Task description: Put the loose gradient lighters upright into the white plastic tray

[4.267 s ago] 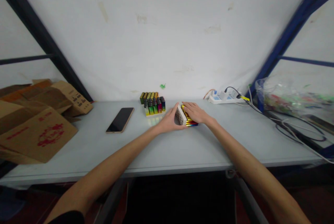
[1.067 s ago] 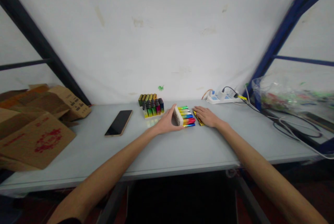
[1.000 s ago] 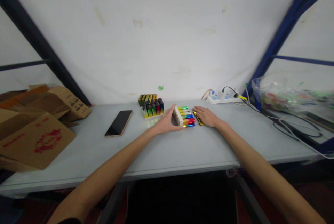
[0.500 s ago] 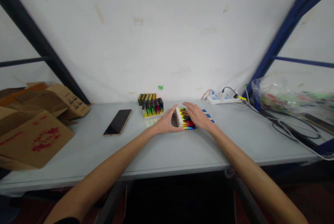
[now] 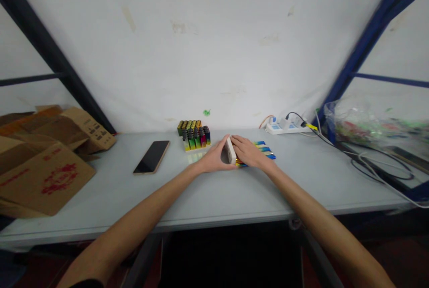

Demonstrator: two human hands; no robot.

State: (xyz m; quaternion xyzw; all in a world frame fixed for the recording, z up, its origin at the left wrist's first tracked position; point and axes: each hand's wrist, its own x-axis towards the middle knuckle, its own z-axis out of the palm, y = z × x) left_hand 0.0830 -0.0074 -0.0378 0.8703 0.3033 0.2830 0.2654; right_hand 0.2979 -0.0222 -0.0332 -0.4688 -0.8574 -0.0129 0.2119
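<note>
My left hand (image 5: 213,158) grips a small white tray (image 5: 230,150) standing on its side, thumb at the near end and fingers at the far end. Shiny multicoloured lighters (image 5: 267,150) lie in a row to the right of this tray, their left parts hidden. Over them rests my right hand (image 5: 247,151), flat with fingers stretched out, fingertips close to the tray's open side. Just left of my hands, a group of upright lighters (image 5: 196,139) with dark tops stands in rows, and behind it a second group with yellowish tops (image 5: 188,125).
A phone (image 5: 152,157) lies left of the lighters. Opened cardboard boxes (image 5: 50,176) fill the table's left end. Along the wall sits a white power strip (image 5: 288,125), its cables running right toward a clear plastic bag (image 5: 358,118). Blue metal posts (image 5: 363,46) rise at the right.
My right hand has slid left along the lighters toward the tray, uncovering more of their blue ends. The left hand and tray stay nearly in place.
</note>
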